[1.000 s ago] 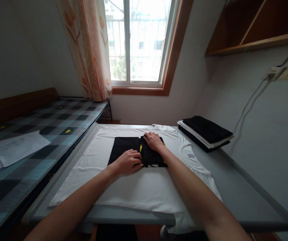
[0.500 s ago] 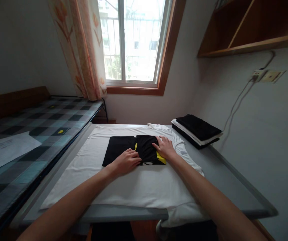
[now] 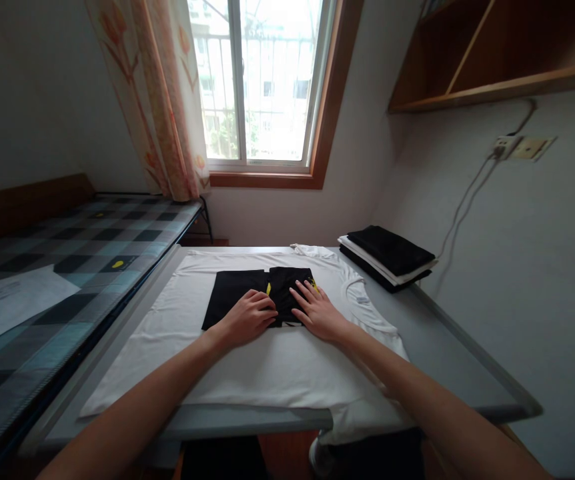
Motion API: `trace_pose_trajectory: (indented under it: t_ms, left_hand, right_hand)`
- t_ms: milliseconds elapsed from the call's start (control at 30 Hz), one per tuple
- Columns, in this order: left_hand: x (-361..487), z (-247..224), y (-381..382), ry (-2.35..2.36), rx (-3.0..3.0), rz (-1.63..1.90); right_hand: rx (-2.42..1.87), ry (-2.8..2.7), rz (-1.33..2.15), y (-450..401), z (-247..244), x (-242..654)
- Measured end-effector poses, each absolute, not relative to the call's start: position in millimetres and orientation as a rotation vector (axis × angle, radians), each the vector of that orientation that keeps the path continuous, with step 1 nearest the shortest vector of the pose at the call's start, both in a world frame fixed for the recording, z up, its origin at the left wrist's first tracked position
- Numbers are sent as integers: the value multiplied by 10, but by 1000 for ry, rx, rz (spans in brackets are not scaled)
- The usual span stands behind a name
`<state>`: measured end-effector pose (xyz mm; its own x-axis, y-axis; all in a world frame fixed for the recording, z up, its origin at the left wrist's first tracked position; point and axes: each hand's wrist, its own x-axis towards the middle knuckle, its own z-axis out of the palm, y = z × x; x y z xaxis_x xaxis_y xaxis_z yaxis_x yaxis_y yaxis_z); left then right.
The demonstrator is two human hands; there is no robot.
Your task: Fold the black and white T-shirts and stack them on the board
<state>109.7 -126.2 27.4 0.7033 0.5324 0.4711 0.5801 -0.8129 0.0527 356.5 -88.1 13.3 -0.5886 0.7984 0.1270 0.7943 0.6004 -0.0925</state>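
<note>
Lying across the middle of a white shirt (image 3: 167, 357), the folded black garment (image 3: 235, 290) is the workpiece under both hands. Viewed from where I stand, it forms two adjoining panels, with a notch between them at the far edge. Yellow detail shows near this division and at the right edge; a small white mark shows at the near edge.

Left hand (image 3: 250, 317): positioned over the near middle of the garment, fingers bent and drawn together, tips at the division. I cannot tell whether cloth is pinched beneath them.

Right hand (image 3: 320, 312): laid palm down on the right panel, fingers extended and spread wide. It presses against the fabric without gripping it.

The shirt is spread over a grey table (image 3: 452, 353), neckline (image 3: 355, 293) to the right; its near sleeve (image 3: 362, 423) hangs over the front edge. At the table's far right, near the wall, sits a stack of folded cloth (image 3: 392, 253), black above and below, white between.

To the left of the table stands a bed with a checked mattress (image 3: 132, 237), carrying a sheet of paper (image 3: 17, 300).
</note>
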Motion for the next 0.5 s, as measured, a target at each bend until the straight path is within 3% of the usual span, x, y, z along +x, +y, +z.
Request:
trace_pose_trajectory:
  t_ms: [500]
  left_hand:
    - [1111,277,-1278,-987,-2856,-789]
  right_hand:
    - [-1234,-2499,233,-992,43,3744]
